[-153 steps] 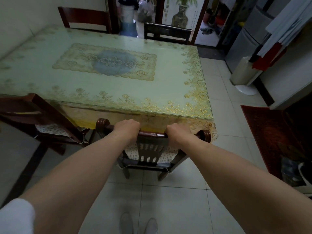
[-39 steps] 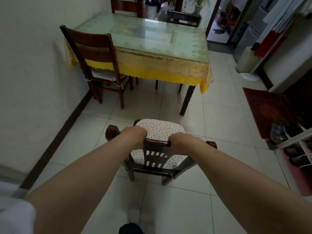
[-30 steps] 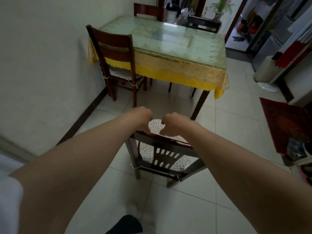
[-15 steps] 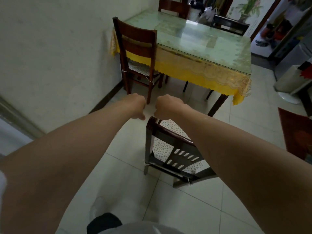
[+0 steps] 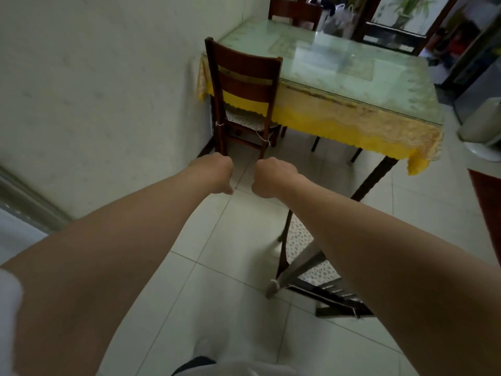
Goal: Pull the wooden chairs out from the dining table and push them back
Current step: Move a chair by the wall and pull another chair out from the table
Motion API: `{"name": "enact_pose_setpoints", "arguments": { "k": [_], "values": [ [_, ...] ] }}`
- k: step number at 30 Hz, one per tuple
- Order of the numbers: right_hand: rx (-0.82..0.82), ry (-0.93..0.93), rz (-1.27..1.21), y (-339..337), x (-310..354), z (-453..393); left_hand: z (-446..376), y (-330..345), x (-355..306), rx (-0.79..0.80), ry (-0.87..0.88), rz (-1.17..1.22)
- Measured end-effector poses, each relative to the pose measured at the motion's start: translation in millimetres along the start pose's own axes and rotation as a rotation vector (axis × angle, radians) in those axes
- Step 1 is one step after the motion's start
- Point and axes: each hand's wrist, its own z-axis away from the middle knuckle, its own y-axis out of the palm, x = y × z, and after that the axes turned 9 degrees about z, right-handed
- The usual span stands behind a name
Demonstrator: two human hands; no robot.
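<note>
My left hand and my right hand are held out side by side over the floor tiles, both curled into loose fists with nothing in them. The pulled-out wooden chair with a floral cushion stands on the floor away from the table, below my right forearm, which hides most of it. A second dark wooden chair stands tucked at the near left corner of the dining table, which has a glass top and a yellow lace cloth. Two more chairs show at the far end.
A white wall runs close along the left. A white pedestal object and a red mat lie at the right. A doorway with plants and bags opens behind the table.
Both hands have come off the chair's top rail and moved forward and left. The view has swung left, so the released chair now sits lower right under my right arm.
</note>
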Motion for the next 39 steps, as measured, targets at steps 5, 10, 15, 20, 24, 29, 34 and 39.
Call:
{"name": "enact_pose_setpoints", "arguments": {
  "k": [5, 10, 15, 20, 24, 29, 34, 39],
  "values": [
    [0.007, 0.034, -0.044, -10.3, 33.3, -38.2, -31.7, -20.2, 44.0, -0.007, 0.024, -0.023],
    [0.034, 0.046, -0.055, -12.6, 48.3, -79.2, -70.7, -29.0, 70.0, 0.015, 0.048, -0.014],
    [0.019, 0.05, -0.048, -16.3, 48.9, -139.7, -119.4, -41.0, 92.1, 0.02, 0.058, -0.019],
    [-0.029, 0.045, -0.066, -27.5, 43.9, -223.9, -185.5, -76.1, 113.6, 0.023, 0.037, -0.021],
    [-0.037, 0.038, -0.074, -43.9, 32.5, -285.4, -238.7, -111.7, 119.0, 0.018, 0.038, -0.036],
    [-0.035, 0.058, -0.099, -68.9, 9.2, -364.6, -313.9, -154.6, 119.8, 0.013, 0.044, -0.05],
    [0.003, 0.064, -0.055, -80.1, -11.3, -427.1, -377.1, -171.1, 127.4, 0.023, 0.048, -0.026],
    [0.03, 0.1, -0.062, -94.1, -35.7, -486.9, -448.7, -191.6, 132.8, 0.051, 0.071, -0.013]
  ]
}}
